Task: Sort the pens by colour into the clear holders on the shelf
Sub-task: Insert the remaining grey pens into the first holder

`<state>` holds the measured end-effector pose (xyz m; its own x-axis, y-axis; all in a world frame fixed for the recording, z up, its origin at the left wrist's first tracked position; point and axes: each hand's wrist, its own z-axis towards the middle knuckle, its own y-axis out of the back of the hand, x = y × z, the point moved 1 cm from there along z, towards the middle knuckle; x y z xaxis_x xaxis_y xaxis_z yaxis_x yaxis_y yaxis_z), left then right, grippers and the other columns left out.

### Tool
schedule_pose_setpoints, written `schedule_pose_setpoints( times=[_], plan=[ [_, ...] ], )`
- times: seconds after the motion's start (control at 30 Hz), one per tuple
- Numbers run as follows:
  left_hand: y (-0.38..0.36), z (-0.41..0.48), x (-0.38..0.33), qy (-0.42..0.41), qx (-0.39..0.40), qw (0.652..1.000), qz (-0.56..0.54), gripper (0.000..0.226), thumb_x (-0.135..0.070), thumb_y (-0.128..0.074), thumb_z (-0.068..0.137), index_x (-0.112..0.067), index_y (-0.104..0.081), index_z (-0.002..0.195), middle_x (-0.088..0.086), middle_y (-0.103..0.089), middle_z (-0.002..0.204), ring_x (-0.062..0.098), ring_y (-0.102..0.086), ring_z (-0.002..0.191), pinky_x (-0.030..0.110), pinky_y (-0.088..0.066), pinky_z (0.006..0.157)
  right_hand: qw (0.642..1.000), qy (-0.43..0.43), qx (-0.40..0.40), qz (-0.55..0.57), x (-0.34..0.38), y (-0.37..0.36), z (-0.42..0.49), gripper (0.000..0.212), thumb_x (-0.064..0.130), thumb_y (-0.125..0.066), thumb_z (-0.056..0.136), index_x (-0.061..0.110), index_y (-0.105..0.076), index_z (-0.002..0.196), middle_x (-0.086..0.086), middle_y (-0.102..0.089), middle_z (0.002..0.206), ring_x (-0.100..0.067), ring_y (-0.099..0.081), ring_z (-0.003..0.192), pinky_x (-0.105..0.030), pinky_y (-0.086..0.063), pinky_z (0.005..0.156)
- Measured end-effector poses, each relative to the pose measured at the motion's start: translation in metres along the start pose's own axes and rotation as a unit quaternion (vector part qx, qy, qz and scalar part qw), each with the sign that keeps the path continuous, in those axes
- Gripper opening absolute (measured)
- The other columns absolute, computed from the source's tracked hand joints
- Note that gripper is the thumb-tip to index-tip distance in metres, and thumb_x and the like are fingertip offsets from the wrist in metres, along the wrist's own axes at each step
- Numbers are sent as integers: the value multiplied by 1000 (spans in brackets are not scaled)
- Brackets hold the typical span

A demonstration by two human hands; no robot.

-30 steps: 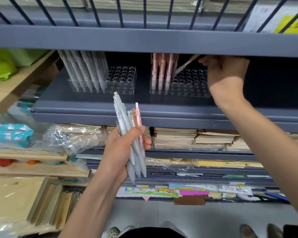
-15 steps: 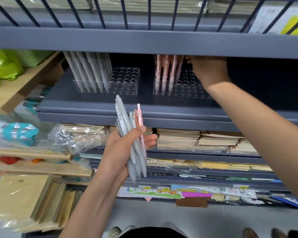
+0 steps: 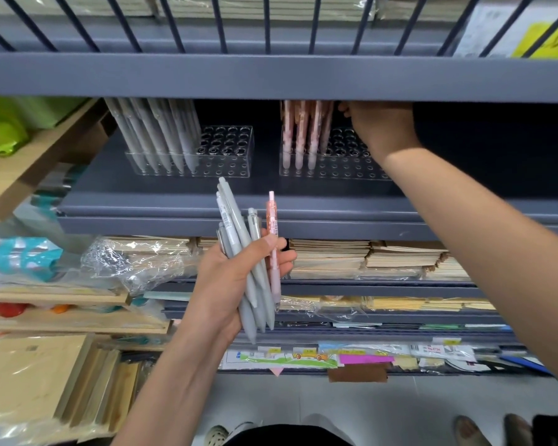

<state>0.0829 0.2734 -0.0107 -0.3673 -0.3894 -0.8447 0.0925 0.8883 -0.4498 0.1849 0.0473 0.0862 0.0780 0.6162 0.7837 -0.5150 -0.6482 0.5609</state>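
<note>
Pens (image 3: 236, 227) bunched in the left grip (image 3: 223, 286); right grip (image 3: 381, 124) half hidden behind shelf edge (image 3: 271, 77), state unclear.

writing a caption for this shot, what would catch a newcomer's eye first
First the left hand at centre, gripping a fan of grey pens plus one pink pen. Then the right hand, reaching up under the shelf lip beside the pink pens standing in the right clear holder, fingertips hidden. Further left, the left clear holder carries a row of grey pens.

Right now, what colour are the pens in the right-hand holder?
Pale pink pens, best seen from the head view.
</note>
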Motion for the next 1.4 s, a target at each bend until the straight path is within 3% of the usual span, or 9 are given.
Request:
schedule_pose_setpoints(
  times=[0.13, 0.23, 0.37, 0.47, 0.57, 0.87, 1.0, 1.17, 1.4],
  plan=[
    [-2, 0, 0, 0, -1, 1000, -12, 27, -17, -80, 68, -3, -74, 90, 22, -76, 92, 32, -76, 83, 29, -61, 64, 1000, -19, 2, -7, -7, 0, 1, 33, 17, -45, 96, -7, -60, 113, -23, -65, 116, -34, -63, 101, -45, -49, 96],
    [-1, 1, -1, -2, 3, 1000, -11, 27, -17, -79, 68, -3, -74, 90, 22, -76, 93, 32, -76, 83, 29, -61, 64, 996, -86, -1, -10, -29, 5, -8, 33, 19, -47, 95, -7, -63, 107, -25, -63, 121, -20, -54, 84, -39, -51, 87],
    [0, 3, -2, 0, 9, 1000, -9, 36, -17, -80, 68, 0, -71, 98, 21, -76, 94, 32, -76, 84, 30, -61, 65, 987, 39, -120, 94, -21, 13, -39, 16, 25, -63, 86, 13, -74, 90, -2, -75, 87, -10, -65, 80, -32, -55, 81],
    [-2, 4, 1, -5, 17, 1000, -8, 30, -15, -80, 71, -1, -72, 97, 22, -76, 95, 34, -76, 85, 31, -61, 66, 989, 47, 69, 126, -19, 11, -74, 11, 29, -69, 85, 25, -74, 77, 13, -72, 72, 7, -59, 60, -9, -45, 58],
    [-7, 6, 3, -1, 30, 1000, -4, 28, -13, -81, 69, -4, -72, 94, 23, -75, 95, 36, -75, 85, 32, -61, 67, 973, 76, 200, 90, -19, 6, -101, 14, 34, -72, 85, 23, -77, 78, 8, -75, 79, -1, -67, 73, -11, -49, 66],
    [-23, 10, 9, -7, 74, 997, 32, 30, -14, -81, 73, -4, -70, 99, 21, -76, 95, 37, -75, 84, 33, -61, 67, 948, -1, 244, 204, -30, 5, -116, 18, 18, -80, 78, 10, -71, 92, 0, -74, 75, -1, -59, 59, -11, -44, 53],
    [-26, 11, 11, 6, 86, 996, 28, 31, -19, -77, 79, -2, -66, 103, 22, -76, 92, 37, -75, 84, 34, -61, 67, 948, 8, 187, 259, -32, 16, -110, 9, 10, -67, 88, 13, -70, 97, -6, -76, 86, -12, -62, 65, -21, -48, 56],
    [-17, 15, 14, -5, 81, 994, 67, 26, -27, -72, 90, -5, -63, 98, 8, -66, 74, 20, -58, 56, 28, -52, 55, 925, 27, -39, 378, -33, 37, -86, 13, 0, -56, 89, 10, -61, 95, -13, -71, 83, -25, -67, 66, -31, -56, 63],
    [-13, 12, 12, 1, 79, 997, 27, 18, -31, -71, 88, -14, -64, 89, 6, -59, 75, 16, -46, 49, 24, -43, 46, 931, 78, -160, 319, -34, 37, -55, 19, 2, -51, 92, 20, -57, 94, 0, -68, 81, -24, -69, 78, -45, -58, 81]
  ],
)
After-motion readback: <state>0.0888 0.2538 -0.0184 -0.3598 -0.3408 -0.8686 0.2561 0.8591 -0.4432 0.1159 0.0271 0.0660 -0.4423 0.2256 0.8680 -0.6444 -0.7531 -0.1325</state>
